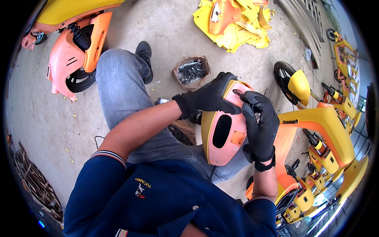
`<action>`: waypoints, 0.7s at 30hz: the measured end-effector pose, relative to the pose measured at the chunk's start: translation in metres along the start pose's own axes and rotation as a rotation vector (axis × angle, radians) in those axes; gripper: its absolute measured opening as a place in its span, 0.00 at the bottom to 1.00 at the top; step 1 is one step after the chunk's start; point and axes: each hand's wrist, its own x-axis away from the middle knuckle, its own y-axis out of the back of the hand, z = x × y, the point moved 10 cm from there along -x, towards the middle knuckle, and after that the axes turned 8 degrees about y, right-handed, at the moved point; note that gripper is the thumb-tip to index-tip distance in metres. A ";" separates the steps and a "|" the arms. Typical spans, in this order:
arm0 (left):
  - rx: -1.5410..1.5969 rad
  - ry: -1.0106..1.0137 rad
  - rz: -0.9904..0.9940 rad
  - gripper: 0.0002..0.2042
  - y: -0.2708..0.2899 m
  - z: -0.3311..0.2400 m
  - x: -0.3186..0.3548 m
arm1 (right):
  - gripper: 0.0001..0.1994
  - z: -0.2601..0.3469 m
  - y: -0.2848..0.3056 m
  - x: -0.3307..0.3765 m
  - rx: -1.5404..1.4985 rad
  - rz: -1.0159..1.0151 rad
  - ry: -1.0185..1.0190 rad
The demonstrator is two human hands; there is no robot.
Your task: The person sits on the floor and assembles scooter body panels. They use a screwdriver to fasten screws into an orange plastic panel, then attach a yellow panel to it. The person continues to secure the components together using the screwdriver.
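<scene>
A pink and yellow plastic scooter panel rests tilted over my thigh. It has a large dark oval opening and a small orange patch beside it. My left hand, in a black glove, is closed around the panel's far end, thumb on the pink face. My right hand, also gloved, bends over the panel's right side with its fingertips pinched at a small dark slot near the far end. Whatever those fingertips hold is too small to make out.
A paper bag of screws and metal bits stands on the concrete ahead. Yellow and orange plastic pieces are heaped beyond it. A partly stripped scooter is at the left; more yellow scooters line the right.
</scene>
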 end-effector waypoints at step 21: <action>0.219 0.128 -0.001 0.37 -0.009 0.027 0.000 | 0.15 -0.022 0.005 0.010 0.195 0.082 -0.077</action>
